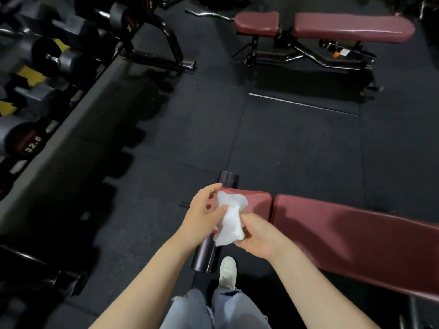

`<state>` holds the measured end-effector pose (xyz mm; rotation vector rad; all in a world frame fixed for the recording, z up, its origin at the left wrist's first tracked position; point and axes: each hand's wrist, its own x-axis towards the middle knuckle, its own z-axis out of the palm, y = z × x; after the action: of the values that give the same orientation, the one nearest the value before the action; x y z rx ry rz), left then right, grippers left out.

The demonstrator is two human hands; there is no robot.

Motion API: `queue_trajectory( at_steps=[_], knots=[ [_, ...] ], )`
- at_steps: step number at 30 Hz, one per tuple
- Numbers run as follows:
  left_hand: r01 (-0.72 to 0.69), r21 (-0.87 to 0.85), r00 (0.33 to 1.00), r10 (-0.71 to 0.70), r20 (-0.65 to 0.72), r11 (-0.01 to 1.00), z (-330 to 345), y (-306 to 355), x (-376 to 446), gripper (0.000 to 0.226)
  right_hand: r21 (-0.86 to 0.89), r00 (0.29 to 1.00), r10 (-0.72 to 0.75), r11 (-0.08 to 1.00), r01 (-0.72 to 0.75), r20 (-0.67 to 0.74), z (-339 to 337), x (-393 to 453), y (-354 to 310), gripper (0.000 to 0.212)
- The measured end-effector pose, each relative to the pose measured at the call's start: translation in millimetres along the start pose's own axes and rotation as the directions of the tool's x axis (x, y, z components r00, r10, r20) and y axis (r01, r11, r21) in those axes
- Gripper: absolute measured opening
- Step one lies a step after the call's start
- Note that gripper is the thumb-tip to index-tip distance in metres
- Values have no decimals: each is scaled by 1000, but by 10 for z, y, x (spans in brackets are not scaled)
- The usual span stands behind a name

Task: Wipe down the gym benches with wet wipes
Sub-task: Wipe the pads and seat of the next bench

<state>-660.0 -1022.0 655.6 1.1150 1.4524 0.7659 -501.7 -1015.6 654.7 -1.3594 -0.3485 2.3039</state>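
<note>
Pale jeans (213, 309) with a frayed hem and one white shoe (228, 271) fill the bottom edge, standing on dark rubber floor mats (297, 148).

Along the far left runs a dumbbell rack (71, 129), its grey front rail slanting from the lower left up toward the top centre, with a dumbbell marked 32.5 (26, 141) on it. Between that rail and the near bench lies a broad strip of bare matting.

Moving right, the left hand (202, 217) pinches the upper part of a crumpled white wet wipe (230, 219) between thumb and curled fingers. The right hand (259, 236) grips the wipe's lower part, fingers wrapped round it. Both hands hold the wipe just above the end of the near bench (344, 238), by the corner of its small maroon seat pad; whether the wipe touches the pad cannot be told. A dark foot roller (206, 252) lies under the hands.

Farther right, the near bench's long pad runs off the right edge. A second maroon bench (351, 27) stands well apart across open floor at the top right.
</note>
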Motion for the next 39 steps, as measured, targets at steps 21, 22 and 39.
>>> queue_trajectory(
  at_steps=[21, 22, 39],
  knots=[
    [110, 76, 901, -132, 414, 991, -454, -189, 1025, 12, -203, 968, -174, 970, 136, -180, 42, 545, -301, 35],
    [119, 81, 887, -143, 440, 990, -494, -227, 1074, 13, -236, 956, -226, 955, 179, -188, 74, 585, -285, 36],
    [240, 158, 878, -283, 386, 958, -546, -1074, 1792, 24, -158, 752, -303, 952, 261, -585, -95, 1835, 454, 9]
  ],
)
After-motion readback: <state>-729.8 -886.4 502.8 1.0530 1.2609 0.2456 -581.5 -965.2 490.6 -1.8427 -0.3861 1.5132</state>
